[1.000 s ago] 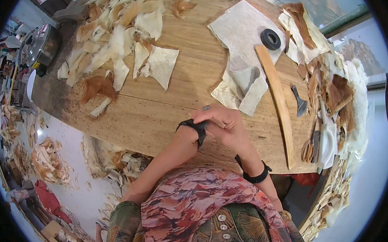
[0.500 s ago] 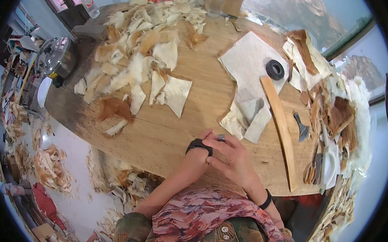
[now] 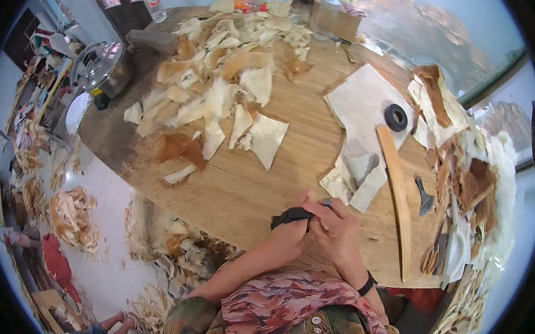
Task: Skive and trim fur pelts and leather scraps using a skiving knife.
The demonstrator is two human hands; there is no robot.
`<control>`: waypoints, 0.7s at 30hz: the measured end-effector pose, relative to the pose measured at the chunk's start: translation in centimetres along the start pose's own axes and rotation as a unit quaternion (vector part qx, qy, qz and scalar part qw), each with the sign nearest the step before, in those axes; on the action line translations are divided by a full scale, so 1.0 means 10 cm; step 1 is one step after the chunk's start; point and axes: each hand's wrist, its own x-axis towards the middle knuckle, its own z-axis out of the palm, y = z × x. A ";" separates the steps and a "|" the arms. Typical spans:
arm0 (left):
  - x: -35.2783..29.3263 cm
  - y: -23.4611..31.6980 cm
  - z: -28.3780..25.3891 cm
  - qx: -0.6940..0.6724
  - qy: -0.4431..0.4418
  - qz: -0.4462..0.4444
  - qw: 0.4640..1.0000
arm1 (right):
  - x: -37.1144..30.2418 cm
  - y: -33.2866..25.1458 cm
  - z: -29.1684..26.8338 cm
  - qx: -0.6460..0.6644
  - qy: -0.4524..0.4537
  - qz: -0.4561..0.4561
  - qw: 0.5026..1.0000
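Near the front edge of the wooden table, my two hands meet. A black band (image 3: pixel 292 216) with a thicker, boxy part wraps my left hand (image 3: pixel 294 236) at the wrist. My right hand (image 3: pixel 336 231) is bent over it, fingers pinched on the band's right side. A ring shows on one right finger, and a thin black bracelet sits on the right wrist. Most of my left fingers are hidden behind the right hand. Beyond the hands lies a pale hide piece (image 3: pixel 361 101) with a folded lower corner, and on it a black tape roll (image 3: pixel 395 118).
A long wooden strip (image 3: pixel 395 208) lies on the right, beside a dark metal blade (image 3: pixel 425 196) and scissors (image 3: pixel 431 256). Hide and fur scraps (image 3: pixel 257 86) heap at the far left. A metal pot (image 3: pixel 102 70) stands left of the table (image 3: pixel 232 181). Someone's legs (image 3: pixel 110 332) show lower left.
The view has shifted, so the table things sit further right and lower. My left wrist has turned, and my right fingers have closed more tightly on the black band.
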 end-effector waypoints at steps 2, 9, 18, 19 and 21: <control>-0.04 0.05 0.05 0.145 0.059 -0.031 0.987 | 0.00 0.04 0.03 -0.019 0.003 -0.018 1.000; -0.04 0.04 -0.03 -0.040 -0.049 -0.173 0.983 | -0.03 0.05 0.05 -0.048 0.002 -0.050 0.998; -0.15 -0.16 0.08 -0.295 0.146 -0.051 0.943 | 0.06 -0.07 0.04 0.156 -0.081 0.081 0.981; -0.16 -0.18 0.08 -0.291 0.133 -0.044 0.946 | 0.07 -0.07 0.05 0.158 -0.084 0.066 0.982; -0.18 -0.15 0.08 -0.274 0.137 -0.031 0.951 | 0.04 -0.03 0.08 0.225 -0.058 0.080 0.969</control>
